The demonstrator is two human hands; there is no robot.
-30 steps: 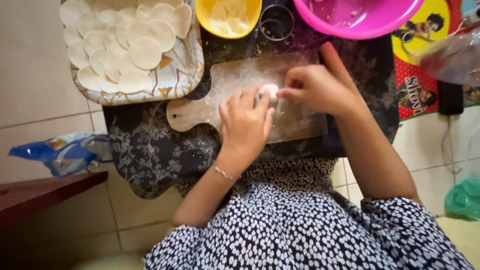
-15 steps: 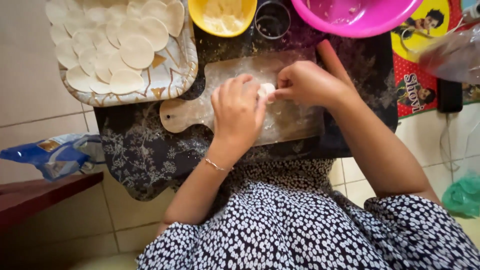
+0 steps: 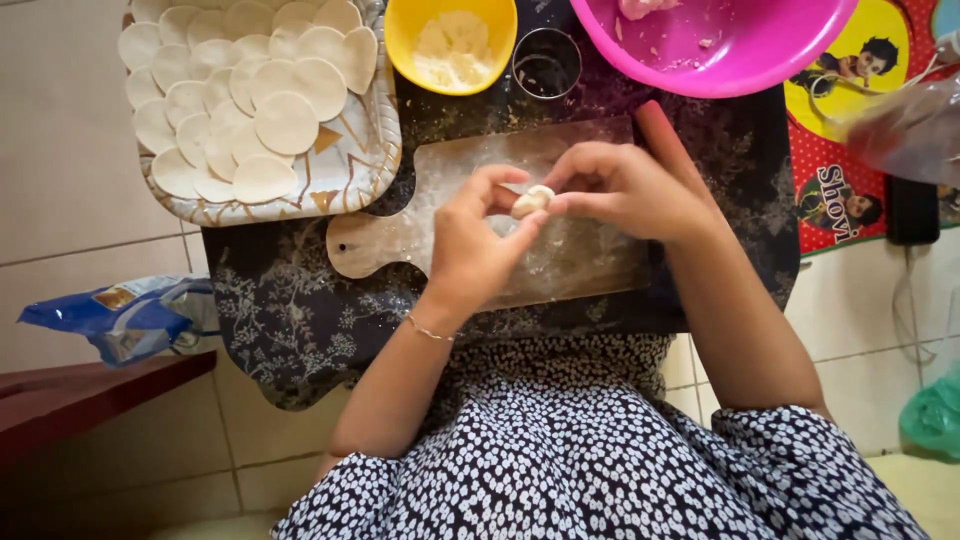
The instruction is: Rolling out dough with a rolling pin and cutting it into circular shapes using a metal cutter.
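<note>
A small, pale lump of dough (image 3: 531,200) is sitting pinched between both hands, just above the middle of a floury wooden board (image 3: 590,262) with a rounded handle pointing toward the left. The left hand (image 3: 477,248) is curling its fingers inward, thumb and forefinger closing on the near side of the lump, the wrist bending up from below and wearing a thin chain bracelet (image 3: 430,330). The right hand (image 3: 625,190) is coming in from the right, its fingertips pressing the lump's far side while the knuckles are arching over the board.

The board is lying on a dark cloth (image 3: 300,320) printed with pale floral sprigs. At the cloth's far left corner a patterned tray (image 3: 372,170) is holding overlapping thin, smooth dough discs (image 3: 286,123). Along the far edge a glossy yellow bowl (image 3: 402,30) is holding white flour, a round metal cutter ring (image 3: 546,64) is standing beside it, and a shiny pink plastic bowl (image 3: 780,50) is sitting toward the right. A crumpled blue plastic bag (image 3: 120,318) is lying off the cloth's left edge on pale tiles.
</note>
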